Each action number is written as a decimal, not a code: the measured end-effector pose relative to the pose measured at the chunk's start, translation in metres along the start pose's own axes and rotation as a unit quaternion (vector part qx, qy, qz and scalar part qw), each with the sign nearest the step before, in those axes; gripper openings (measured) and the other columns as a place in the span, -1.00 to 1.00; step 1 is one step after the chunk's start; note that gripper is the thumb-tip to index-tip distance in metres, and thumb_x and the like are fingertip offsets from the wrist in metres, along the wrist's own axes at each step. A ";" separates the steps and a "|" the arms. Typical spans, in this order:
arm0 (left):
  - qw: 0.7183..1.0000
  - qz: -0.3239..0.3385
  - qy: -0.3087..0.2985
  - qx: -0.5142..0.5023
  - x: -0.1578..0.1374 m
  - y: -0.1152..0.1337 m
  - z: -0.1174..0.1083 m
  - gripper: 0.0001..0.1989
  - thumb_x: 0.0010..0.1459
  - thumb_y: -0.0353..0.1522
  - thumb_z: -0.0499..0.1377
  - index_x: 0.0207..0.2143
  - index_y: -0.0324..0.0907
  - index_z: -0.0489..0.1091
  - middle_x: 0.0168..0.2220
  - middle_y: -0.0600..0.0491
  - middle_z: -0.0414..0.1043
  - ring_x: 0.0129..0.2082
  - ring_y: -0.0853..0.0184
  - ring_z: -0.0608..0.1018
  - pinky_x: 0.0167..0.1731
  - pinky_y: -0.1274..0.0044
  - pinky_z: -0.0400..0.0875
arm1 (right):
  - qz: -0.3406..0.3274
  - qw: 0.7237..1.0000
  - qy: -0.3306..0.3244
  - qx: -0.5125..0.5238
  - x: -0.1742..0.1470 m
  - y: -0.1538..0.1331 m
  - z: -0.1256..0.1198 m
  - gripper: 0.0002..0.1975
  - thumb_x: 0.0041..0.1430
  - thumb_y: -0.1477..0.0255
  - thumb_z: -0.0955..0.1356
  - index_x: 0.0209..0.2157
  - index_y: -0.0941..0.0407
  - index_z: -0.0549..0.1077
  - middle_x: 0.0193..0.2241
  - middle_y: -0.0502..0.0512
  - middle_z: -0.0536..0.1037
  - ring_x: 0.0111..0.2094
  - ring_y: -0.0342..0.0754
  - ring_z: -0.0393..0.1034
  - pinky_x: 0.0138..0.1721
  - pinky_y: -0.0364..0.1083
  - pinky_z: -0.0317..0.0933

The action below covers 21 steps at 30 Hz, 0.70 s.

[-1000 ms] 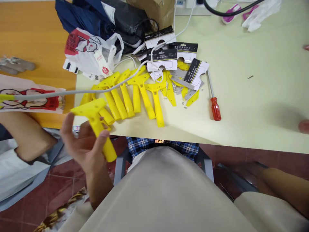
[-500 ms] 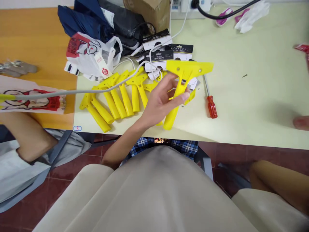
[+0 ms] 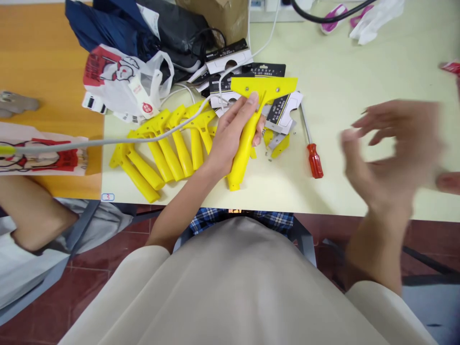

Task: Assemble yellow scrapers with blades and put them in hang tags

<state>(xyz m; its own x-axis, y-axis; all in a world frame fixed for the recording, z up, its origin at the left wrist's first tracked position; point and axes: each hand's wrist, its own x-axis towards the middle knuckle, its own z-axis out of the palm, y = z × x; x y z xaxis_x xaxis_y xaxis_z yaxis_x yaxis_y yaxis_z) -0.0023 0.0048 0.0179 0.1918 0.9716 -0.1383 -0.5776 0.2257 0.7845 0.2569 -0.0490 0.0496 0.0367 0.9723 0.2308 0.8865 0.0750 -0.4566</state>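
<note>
My left hand (image 3: 233, 132) is closed around the handle of a yellow scraper (image 3: 245, 139), its wide head pointing away from me and two screws showing in it. My right hand (image 3: 398, 148) is raised over the right part of the table, blurred by motion, thumb and fingers apart with nothing seen between them. Between the hands lies a screwdriver (image 3: 315, 160) with a red handle. Under and beside the held scraper are loose yellow scraper parts (image 3: 280, 146) and a grey metal piece. Several more yellow scrapers (image 3: 172, 153) lie in a row to the left.
Black-and-white packaging cards (image 3: 283, 112) lie behind the scraper. Farther back are a plastic bag (image 3: 125, 76), a dark blue cloth (image 3: 118, 28), a cardboard box (image 3: 230, 19) and a power strip. A grey cable (image 3: 108, 142) crosses the left side. Another person's finger (image 3: 448, 182) shows at the right edge.
My right hand has come into view from the right. My left hand has turned the scraper and shifted it a little left, its thumb now lying up near the head.
</note>
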 end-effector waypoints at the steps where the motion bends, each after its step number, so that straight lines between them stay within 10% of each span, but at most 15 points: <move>1: 1.000 -0.003 -0.004 -0.005 0.000 -0.001 -0.001 -0.58 0.48 -0.10 0.38 -0.27 -0.09 0.26 -0.41 0.20 0.37 -0.59 0.53 0.38 -0.48 0.61 0.27 | -0.002 1.000 -0.014 -0.021 -0.003 0.009 0.009 -0.16 0.38 -0.28 0.32 0.29 0.14 0.40 0.10 0.23 0.49 -0.07 -0.22 0.42 -0.05 -0.16 0.35; 8: 1.000 -0.006 -0.017 0.008 -0.001 -0.006 -0.007 -0.58 0.50 -0.06 0.35 -0.27 -0.11 0.31 -0.36 0.14 0.46 -0.55 0.49 0.45 -0.51 0.58 0.28 | 0.071 0.985 -0.141 -0.066 -0.018 0.038 0.063 -0.22 0.36 -0.16 0.34 0.30 0.15 0.36 0.03 0.23 0.53 -0.03 -0.06 0.39 0.03 -0.05 0.35; 21: 0.999 -0.031 -0.024 0.008 0.001 -0.007 -0.011 -0.66 0.54 -0.11 0.30 -0.26 -0.05 0.32 -0.33 0.12 0.48 -0.51 0.43 0.37 -0.48 0.53 0.27 | 0.031 0.997 -0.048 -0.052 0.013 0.026 0.047 -0.20 0.54 -0.19 0.01 0.23 0.16 0.42 0.12 0.35 0.46 0.09 -0.07 0.39 0.17 0.01 0.34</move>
<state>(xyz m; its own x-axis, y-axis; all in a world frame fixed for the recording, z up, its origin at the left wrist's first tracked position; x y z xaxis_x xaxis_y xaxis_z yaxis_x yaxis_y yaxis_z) -0.0066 0.0053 0.0054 0.2642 0.9514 -0.1583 -0.5508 0.2836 0.7850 0.2582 -0.0236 0.0003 0.0533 0.9914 0.1195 0.9268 -0.0046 -0.3754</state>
